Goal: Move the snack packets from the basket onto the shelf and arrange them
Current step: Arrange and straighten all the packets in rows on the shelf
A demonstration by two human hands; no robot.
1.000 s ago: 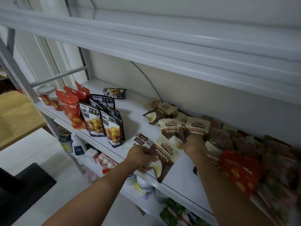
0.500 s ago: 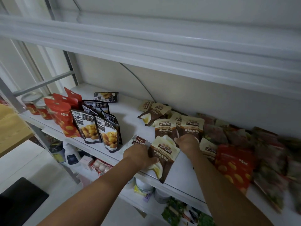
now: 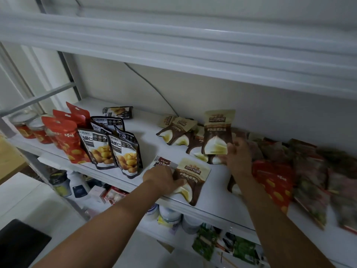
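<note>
On the white shelf (image 3: 150, 144), my left hand (image 3: 161, 179) grips the lower left corner of a brown-and-tan snack packet (image 3: 192, 177) lying at the front edge. My right hand (image 3: 236, 157) pinches the lower right corner of a second brown-and-tan packet (image 3: 217, 132) and holds it upright. More brown packets (image 3: 176, 130) lie in a loose pile behind. Black packets with yellow nuts (image 3: 112, 149) and red packets (image 3: 65, 136) stand at the left. The basket is out of view.
Glass jars (image 3: 29, 126) stand at the shelf's far left. A blurred heap of red and dark packets (image 3: 301, 176) covers the right side. A small flat packet (image 3: 163, 163) lies by my left hand. The upper shelf board (image 3: 173, 45) hangs close overhead; the lower shelf holds tubs and boxes.
My right hand has lifted one brown-and-tan packet from flat to upright near the back pile. My left hand stays on the front packet. The camera has shifted slightly left.
</note>
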